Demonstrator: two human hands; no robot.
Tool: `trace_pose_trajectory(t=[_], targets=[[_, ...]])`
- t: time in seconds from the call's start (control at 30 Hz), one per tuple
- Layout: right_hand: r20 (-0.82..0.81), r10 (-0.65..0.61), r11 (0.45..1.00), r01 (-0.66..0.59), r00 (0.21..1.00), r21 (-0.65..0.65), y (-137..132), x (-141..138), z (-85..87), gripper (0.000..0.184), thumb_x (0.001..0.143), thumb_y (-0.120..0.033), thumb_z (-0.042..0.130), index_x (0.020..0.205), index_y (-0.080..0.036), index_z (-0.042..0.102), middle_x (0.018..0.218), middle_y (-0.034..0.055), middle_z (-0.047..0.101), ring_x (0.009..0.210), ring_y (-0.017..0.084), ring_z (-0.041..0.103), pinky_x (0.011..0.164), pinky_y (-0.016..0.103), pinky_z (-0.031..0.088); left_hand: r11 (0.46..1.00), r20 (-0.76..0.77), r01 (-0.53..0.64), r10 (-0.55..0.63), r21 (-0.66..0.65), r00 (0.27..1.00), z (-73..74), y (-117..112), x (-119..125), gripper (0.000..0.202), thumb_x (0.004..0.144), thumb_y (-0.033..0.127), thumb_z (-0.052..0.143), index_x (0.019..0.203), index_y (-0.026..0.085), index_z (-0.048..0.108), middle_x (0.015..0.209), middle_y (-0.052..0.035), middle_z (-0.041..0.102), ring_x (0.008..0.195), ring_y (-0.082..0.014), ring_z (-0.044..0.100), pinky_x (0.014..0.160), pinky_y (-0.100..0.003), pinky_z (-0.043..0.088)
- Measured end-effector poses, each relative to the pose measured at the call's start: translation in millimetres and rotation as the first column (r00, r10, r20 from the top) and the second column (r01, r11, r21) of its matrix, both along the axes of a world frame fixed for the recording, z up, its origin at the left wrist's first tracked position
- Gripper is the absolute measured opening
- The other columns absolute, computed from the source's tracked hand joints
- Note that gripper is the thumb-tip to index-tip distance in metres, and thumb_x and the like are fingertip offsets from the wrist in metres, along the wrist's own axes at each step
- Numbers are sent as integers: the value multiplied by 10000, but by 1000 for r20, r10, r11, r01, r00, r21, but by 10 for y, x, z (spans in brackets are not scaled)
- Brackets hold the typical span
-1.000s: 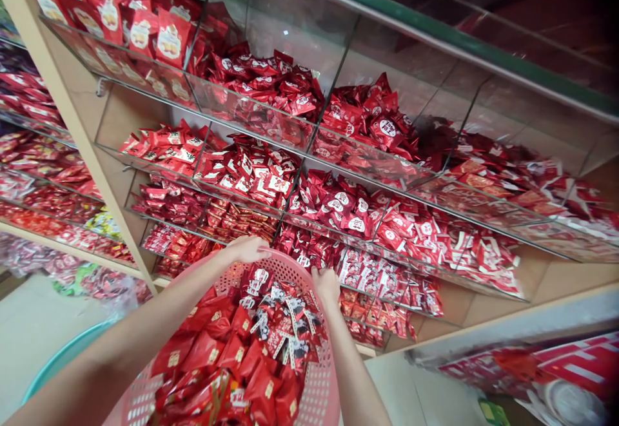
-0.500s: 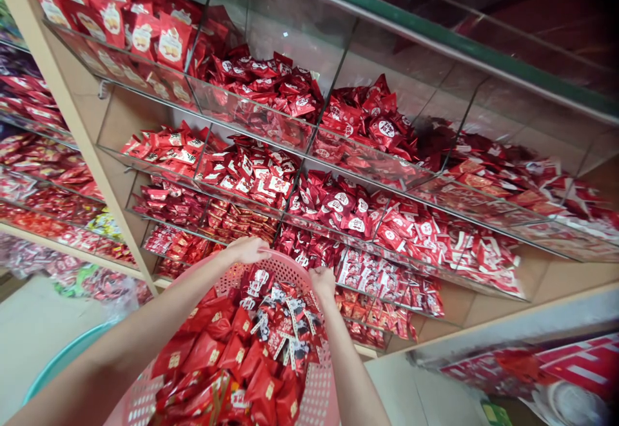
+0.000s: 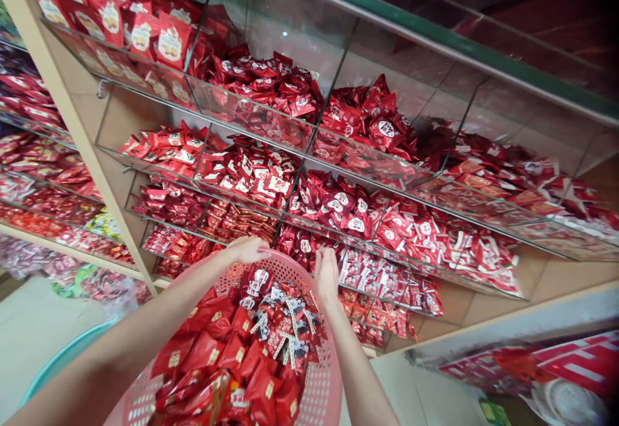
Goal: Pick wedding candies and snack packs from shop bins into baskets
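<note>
Where the shelving began at far left, a pale wooden upright [image 3: 72, 123] stood tilted in the frame, with a stack of shelves [image 3: 29, 181] beyond it, holding red, purple and mixed sweet packets. Below these lay a pale floor [image 3: 33, 329] and the curved edge of a teal tub [image 3: 62, 355]. Next came the left hand [image 3: 249, 250], curled over the far rim of a pink plastic basket [image 3: 285, 260] and gripping it; the forearm crossed the basket from lower left. Inside the perforated basket, which sat at the bottom centre of the view, were glossy red packets [image 3: 217, 348], heaped to the rim, and a cluster of smaller red, white and black packets [image 3: 283, 316] on top. To the right, the right hand [image 3: 327, 276] was raised at the rim in a narrow pose, fingers drawn together and pointing toward the shelves, with nothing visible in it; contact with the rim could not be told. Behind both hands rose tiers of clear-fronted bins [image 3: 251, 116], filled with red and white packets, under a green-edged rail [image 3: 435, 33]. At far lower right lay a blurred red-and-white printed item [image 3: 570, 365].
</note>
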State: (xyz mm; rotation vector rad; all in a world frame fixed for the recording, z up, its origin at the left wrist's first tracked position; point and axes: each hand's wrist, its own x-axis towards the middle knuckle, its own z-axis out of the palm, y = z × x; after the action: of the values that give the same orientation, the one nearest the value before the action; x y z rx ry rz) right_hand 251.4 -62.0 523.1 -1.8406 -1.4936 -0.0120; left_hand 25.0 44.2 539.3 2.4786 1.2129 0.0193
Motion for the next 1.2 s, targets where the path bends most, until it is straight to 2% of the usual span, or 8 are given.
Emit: trace_pose_trajectory(t=[0.13, 0.3, 0.47, 0.6, 0.8, 0.97, 1.07, 1.2], targets=[[-63, 151, 985, -145, 987, 91, -102, -41, 130, 274, 939, -332, 277, 907, -189, 508, 895, 61, 558, 864, 178, 515, 826, 310, 399, 1000, 3, 8, -8, 7, 1000, -4, 1, 0, 446, 817, 606, 389, 983, 298, 665, 906, -31, 720, 864, -251, 661, 719, -305, 470], [-301, 265, 962, -229, 916, 149, -178, -177, 231, 242, 928, -383, 342, 907, -200, 499, 825, 24, 565, 767, 157, 526, 760, 296, 414, 1000, 6, 23, -23, 14, 1000, 20, -18, -2, 495, 821, 636, 350, 961, 288, 672, 887, -30, 718, 868, -248, 659, 717, -296, 468], [-642, 328, 932, -348, 693, 101, -100, -298, 217, 259, 864, -462, 454, 814, -210, 488, 716, -22, 505, 674, 137, 498, 640, 258, 425, 1000, -3, -3, 3, 8, 1000, 10, -18, -1, 416, 818, 574, 394, 976, 301, 666, 882, -13, 719, 837, -230, 659, 699, -280, 463], [-771, 357, 843, -537, 528, 23, -9, -391, 180, 270, 822, -478, 514, 807, -209, 491, 672, -40, 494, 593, 119, 466, 557, 237, 395, 1000, -1, -11, 11, 7, 1000, -27, -2, 0, 374, 815, 537, 403, 933, 298, 666, 870, -5, 715, 812, -227, 657, 666, -276, 454], [-652, 446, 760, -644, 613, -86, 130, -520, 72, 237, 852, -428, 458, 770, -207, 476, 590, -74, 375, 545, 102, 358, 518, 214, 313, 1000, 11, -19, 19, 1, 1000, -60, 3, 0, 322, 805, 482, 425, 894, 285, 662, 838, 5, 709, 776, -203, 651, 667, -259, 445], [-630, 497, 714, -694, 597, -95, 222, -639, -8, 191, 855, -371, 459, 762, -204, 464, 609, -76, 373, 561, 95, 350, 534, 212, 299, 1000, 32, -10, 10, -5, 999, -69, 14, 5, 275, 803, 389, 425, 861, 270, 666, 827, 11, 707, 782, -195, 649, 659, -245, 438], [-615, 531, 675, -729, 583, -108, 254, -693, -57, 179, 859, -351, 465, 752, -209, 449, 594, -83, 369, 534, 88, 360, 519, 207, 295, 1000, 46, -6, 7, -27, 999, -84, 47, 8, 317, 829, 424, 403, 861, 267, 676, 848, 15, 713, 810, -185, 644, 682, -234, 441], [-629, 540, 611, -775, 559, -163, 269, -749, -109, 178, 896, -367, 399, 782, -230, 390, 538, -104, 371, 420, 84, 418, 446, 200, 294, 998, 60, -29, 33, -63, 998, -92, 83, 15, 535, 878, 565, 260, 841, 242, 685, 876, -9, 718, 824, -198, 642, 718, -256, 450]])
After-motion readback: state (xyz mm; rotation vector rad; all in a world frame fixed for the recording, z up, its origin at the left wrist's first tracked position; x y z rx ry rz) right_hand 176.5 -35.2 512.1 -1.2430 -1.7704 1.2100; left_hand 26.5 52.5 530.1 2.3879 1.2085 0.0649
